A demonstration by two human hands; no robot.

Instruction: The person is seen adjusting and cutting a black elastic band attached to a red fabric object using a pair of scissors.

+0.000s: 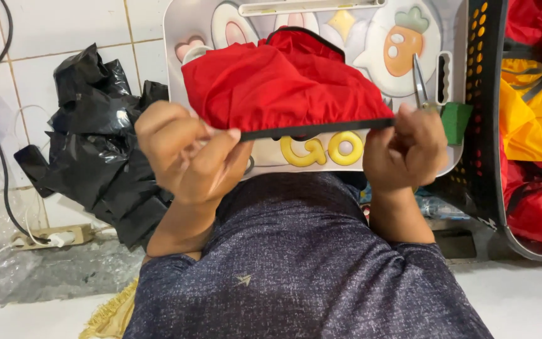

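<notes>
i see my left hand (189, 157) and my right hand (406, 150) both pinching tight the black edge of a soft red cloth (283, 85) over a white cartoon tray (177, 25).

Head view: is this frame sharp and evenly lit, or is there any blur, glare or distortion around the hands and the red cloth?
Head view: light is soft and even, with no hard shadows; the red cloth and both hands, left hand and right hand, are sharp, without motion blur; mild sheen on the white tray and the black plastic bag; the tray's and basket's edges lean slightly, a wide-angle effect.
</notes>
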